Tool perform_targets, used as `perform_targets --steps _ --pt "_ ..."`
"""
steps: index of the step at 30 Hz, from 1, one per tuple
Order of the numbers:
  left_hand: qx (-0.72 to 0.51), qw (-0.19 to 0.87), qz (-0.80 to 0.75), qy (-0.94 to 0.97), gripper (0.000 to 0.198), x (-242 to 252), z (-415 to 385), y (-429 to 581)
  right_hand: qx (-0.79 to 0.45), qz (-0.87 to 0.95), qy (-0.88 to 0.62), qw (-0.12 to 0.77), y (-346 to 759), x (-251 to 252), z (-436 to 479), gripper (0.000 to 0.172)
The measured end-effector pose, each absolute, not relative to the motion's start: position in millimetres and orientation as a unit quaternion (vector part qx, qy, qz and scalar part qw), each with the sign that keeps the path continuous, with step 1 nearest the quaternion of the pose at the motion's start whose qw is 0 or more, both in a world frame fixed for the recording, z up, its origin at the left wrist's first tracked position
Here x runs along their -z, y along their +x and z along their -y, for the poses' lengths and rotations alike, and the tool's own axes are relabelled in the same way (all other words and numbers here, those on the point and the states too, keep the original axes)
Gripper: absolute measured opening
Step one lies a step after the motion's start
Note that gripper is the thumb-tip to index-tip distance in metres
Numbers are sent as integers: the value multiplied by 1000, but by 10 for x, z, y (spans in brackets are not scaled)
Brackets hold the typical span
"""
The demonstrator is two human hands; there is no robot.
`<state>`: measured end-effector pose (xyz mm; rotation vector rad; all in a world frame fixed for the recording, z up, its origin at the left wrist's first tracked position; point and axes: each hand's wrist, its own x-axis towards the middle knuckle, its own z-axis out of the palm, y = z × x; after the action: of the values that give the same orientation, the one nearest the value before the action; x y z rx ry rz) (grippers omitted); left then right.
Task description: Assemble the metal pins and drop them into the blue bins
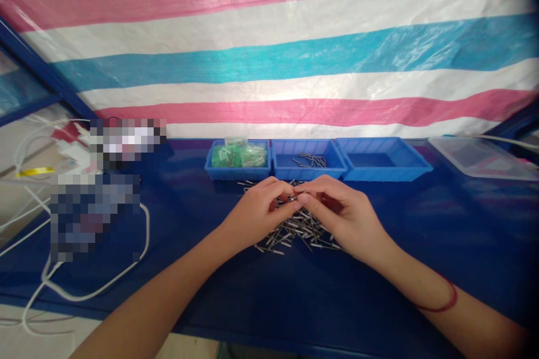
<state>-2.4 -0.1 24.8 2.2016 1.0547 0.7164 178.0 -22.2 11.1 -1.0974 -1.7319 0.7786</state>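
A heap of silver blind rivets (pixel 301 227) lies on the blue tabletop under and in front of my hands. My left hand (pixel 269 205) is closed in a pinch just above the heap. Opposite it, my right hand (pixel 347 213) also pinches, its thumb and forefinger meeting the left fingertips. Between them a small glint of metal shows, seemingly a rivet, mostly covered by the fingers. Just beyond the hands, the middle blue bin (pixel 309 173) holds several loose rivets (pixel 312 160).
The left blue bin (pixel 239 173) contains green-tinted plastic bags with thin metal pieces. A third blue bin (pixel 383 173) and a clear plastic lid (pixel 475 158) are to the right. White cables (pixel 147 235) and blurred-out objects occupy the left side. A striped sheet (pixel 295 61) hangs behind.
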Motion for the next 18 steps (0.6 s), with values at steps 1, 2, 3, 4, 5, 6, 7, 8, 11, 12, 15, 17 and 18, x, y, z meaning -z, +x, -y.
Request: perform_targets --steps 1,2,3,4,5,6,7,8,11,12,15,17,18 --pt "-271 292 -396 827 21 -262 -5 -35 -320 701 -444 457 1785 -109 217 18" --pt "-274 289 -397 827 19 -276 -10 -46 -323 700 -443 457 1791 -104 211 19" --pt "-277 285 -399 826 17 -290 -16 -56 -325 698 -445 458 1796 -97 204 19" --pt "-279 283 -402 825 16 -302 -20 -65 -326 696 -446 459 1800 -90 197 19" --pt "-281 280 -404 824 16 -313 -23 -71 -326 695 -447 459 1803 -83 191 19" --pt "-284 278 -405 823 16 -323 -24 -76 -325 695 -449 458 1804 -79 187 19" --pt "-288 275 -407 822 16 -331 -24 -79 -325 695 -451 457 1803 -76 184 19" --pt "-292 271 -407 822 16 -337 -21 -80 -323 696 -452 455 1801 -74 182 19" --pt "-303 253 -406 824 16 -342 -9 -75 -321 695 -459 452 1788 -77 182 18" --pt "-306 246 -405 825 16 -340 -5 -71 -321 693 -461 452 1783 -77 182 17" --pt "-318 225 -406 827 16 -326 5 -59 -329 692 -461 448 1766 -71 182 17" --pt "-324 212 -409 827 18 -314 9 -53 -336 694 -454 446 1753 -62 184 18" --pt "-326 208 -410 826 18 -310 10 -50 -343 693 -451 446 1747 -56 184 18"
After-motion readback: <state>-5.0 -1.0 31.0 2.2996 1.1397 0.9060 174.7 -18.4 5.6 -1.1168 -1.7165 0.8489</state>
